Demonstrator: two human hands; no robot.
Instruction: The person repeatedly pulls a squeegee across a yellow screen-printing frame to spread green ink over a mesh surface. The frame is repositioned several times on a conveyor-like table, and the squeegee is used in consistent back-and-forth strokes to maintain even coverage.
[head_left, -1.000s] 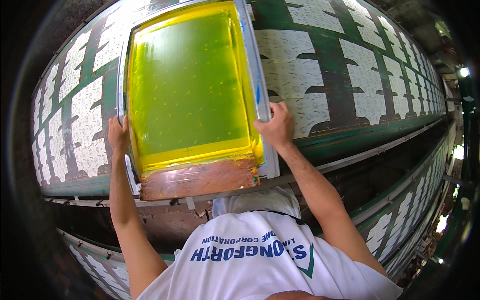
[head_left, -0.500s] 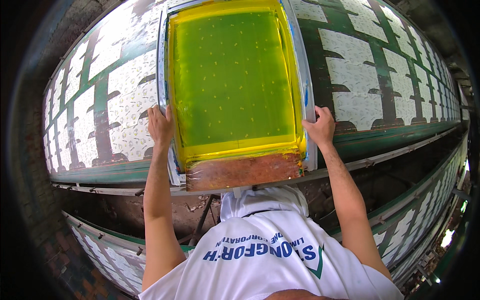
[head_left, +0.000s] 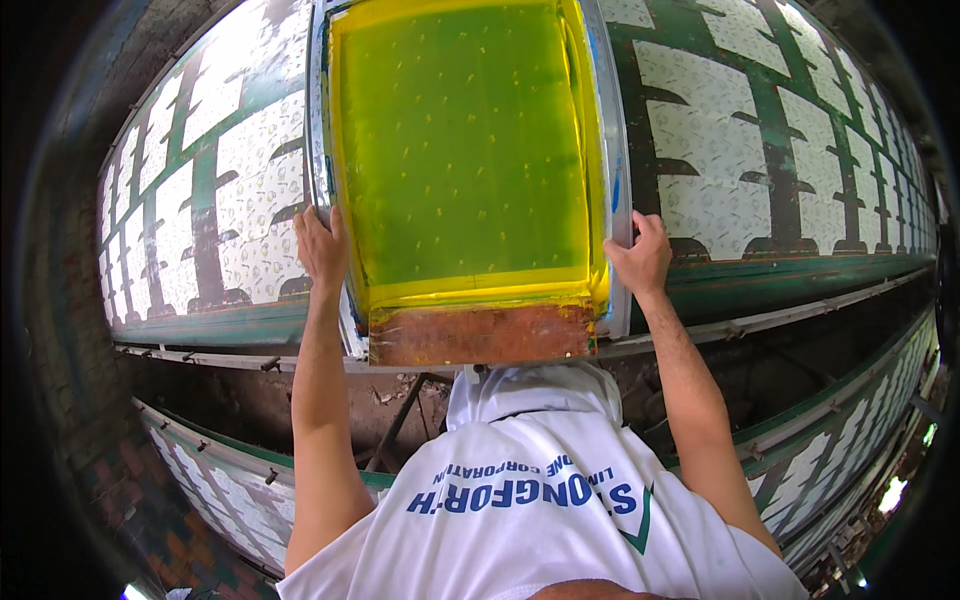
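A screen-printing frame lies before me on the long table, its green mesh (head_left: 460,150) dotted with small pale marks and ringed by bright yellow. Its pale metal rim (head_left: 613,130) carries blue smears. My left hand (head_left: 322,248) is closed over the rim's left side, near the close end. On the opposite side, my right hand (head_left: 640,258) grips the rim with the thumb on top and the fingers toward the outer edge. A reddish-brown, paint-stained board (head_left: 480,335) spans the frame's near end. The fingertips under the rim are hidden.
White printed panels (head_left: 705,140) lie in rows on the dark green tabletop on both sides of the frame. A metal rail (head_left: 790,315) with small stops runs along the near edge. Another table with similar panels (head_left: 220,485) stands behind me, across a narrow gap.
The screen frame and the table's near edge appear slightly higher in the picture, as the view has shifted a little. Both hands keep their grip on the frame's sides.
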